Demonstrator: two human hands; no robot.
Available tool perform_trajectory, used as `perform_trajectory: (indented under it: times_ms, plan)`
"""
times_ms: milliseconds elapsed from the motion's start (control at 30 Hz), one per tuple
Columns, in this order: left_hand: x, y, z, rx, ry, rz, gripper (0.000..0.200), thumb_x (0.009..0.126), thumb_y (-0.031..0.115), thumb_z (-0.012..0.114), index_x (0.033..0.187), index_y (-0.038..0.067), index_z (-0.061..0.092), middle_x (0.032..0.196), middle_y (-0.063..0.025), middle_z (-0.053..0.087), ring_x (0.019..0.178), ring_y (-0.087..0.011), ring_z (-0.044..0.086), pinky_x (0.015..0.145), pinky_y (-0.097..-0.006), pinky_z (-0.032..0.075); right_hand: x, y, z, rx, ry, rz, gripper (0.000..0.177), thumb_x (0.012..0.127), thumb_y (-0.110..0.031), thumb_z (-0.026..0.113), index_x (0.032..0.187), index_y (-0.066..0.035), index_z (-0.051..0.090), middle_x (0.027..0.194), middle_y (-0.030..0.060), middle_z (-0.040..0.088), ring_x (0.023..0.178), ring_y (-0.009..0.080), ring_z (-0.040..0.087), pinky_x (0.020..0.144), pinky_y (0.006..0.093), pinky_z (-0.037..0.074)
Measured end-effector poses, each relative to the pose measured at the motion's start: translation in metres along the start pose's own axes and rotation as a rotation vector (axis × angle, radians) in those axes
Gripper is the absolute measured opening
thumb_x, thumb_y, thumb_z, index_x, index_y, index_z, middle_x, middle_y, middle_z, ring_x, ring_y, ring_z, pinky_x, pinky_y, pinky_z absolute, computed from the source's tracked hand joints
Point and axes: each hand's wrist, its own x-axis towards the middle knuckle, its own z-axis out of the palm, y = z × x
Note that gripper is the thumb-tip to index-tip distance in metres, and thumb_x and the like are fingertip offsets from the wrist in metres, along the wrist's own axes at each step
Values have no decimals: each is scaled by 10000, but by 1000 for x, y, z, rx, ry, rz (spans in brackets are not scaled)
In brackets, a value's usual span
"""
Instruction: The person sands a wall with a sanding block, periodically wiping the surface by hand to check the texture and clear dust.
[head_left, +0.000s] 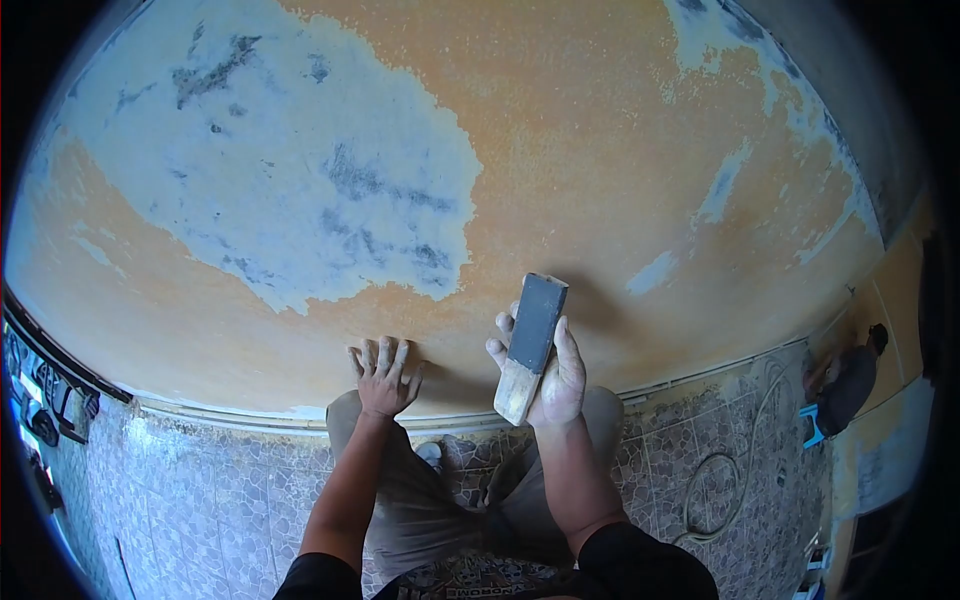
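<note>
Right grip: the right hand (pixel 558 390) is wrapped about the lower half of a sanding block (pixel 537 322), with the thumb on the block's left edge and the fingers along its right edge. It holds nothing else.
Block: its upper part is dark and its lower end is bare wood. The top stands clear above the fingers, and the wooden end sits low in the palm.
Long axis: nearly upright and leaning a little to the right at the top, so it runs up the wall (pixel 600 150) rather than across it.
Block to wall: the block is held up in front of the orange paint, low on the wall. Whether its face touches the surface cannot be told.
Left grip: the left hand (pixel 385 378) is flat and empty, with fingers spread and pressed to the wall just left of the block, at about the same height.
Nearer hand: the right, since it carries the block; the left is beside it but apart.
Pale patch (pixel 280 170): a large scraped area up and to the left of both hands, well apart from the block.
Below: the person's bent knees, and a tiled floor (pixel 200 500).
Far right: another person (pixel 848 385) crouches at the wall, with a coiled hose (pixel 712 495) on the tiles between.
</note>
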Motion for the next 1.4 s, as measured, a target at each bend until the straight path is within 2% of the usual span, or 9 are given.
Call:
perform_trajectory:
  times_ms: [100,233,633,767,933,1067,1167,1233,1400]
  plan:
    - [-3,2,0,4,-41,-29,685,858,469,701,1466,222,508,1627,-112,284,1508,-448,161,1186,-674,80,-1,1,-19,-485,-334,-266,584,1036,-379,528,1458,7,412,1133,112,597,1002,176,609,793,302,501]
    - [0,4,-1,-6,-11,-24,683,853,471,707,1461,224,515,1628,-113,283,1507,-448,166,1184,-673,84,-12,12,-10,-640,-229,-548,710,1006,-311,608,1536,8,259,1160,142,581,979,192,608,720,289,512]
    - [-7,3,-2,-61,-98,-69,734,822,447,722,1486,241,488,1627,-111,291,1500,-450,179,1181,-682,78,74,-41,44,-1212,-21,-1594,377,972,-146,682,1273,52,575,1206,163,541,956,204,602,786,323,524]
    - [-7,3,-2,-42,-87,-65,744,805,445,729,1482,250,493,1616,-107,309,1494,-455,190,1181,-683,78,91,17,-21,-1554,-50,-1796,256,907,-181,758,1143,-92,718,1239,114,536,983,238,529,829,367,473]
    - [-6,4,-3,-39,-110,-53,742,805,444,730,1478,235,497,1603,-110,325,1493,-468,178,1181,-686,78,66,34,-85,-1814,-324,-1610,350,795,-183,840,1105,-325,756,1193,12,592,1015,232,501,867,374,408]
    - [-9,5,0,-48,-110,-76,771,778,456,744,1476,238,499,1587,-127,349,1473,-480,215,1167,-708,81,102,-36,18,-1064,105,-1579,627,829,-217,843,1335,33,569,1153,138,640,974,271,566,857,414,429]
    - [-9,4,0,-34,-112,-64,781,766,459,747,1474,239,502,1586,-128,350,1464,-484,231,1165,-710,81,98,-55,68,-936,163,-1413,554,812,-218,855,1281,-15,641,1120,115,648,966,262,564,848,390,432]
    - [-8,4,0,-43,-99,-72,782,762,456,744,1473,239,503,1583,-127,356,1462,-485,234,1169,-706,76,96,-23,18,-1431,65,-1784,497,794,-230,865,1232,-77,687,1126,59,648,962,230,559,846,373,430]
    - [-8,5,-2,-38,-149,-73,779,777,464,736,1479,229,495,1599,-119,337,1494,-471,169,1177,-698,54,71,38,-99,-1795,-434,-1634,442,761,-308,875,1164,-227,713,1113,-64,621,960,164,533,859,364,365]
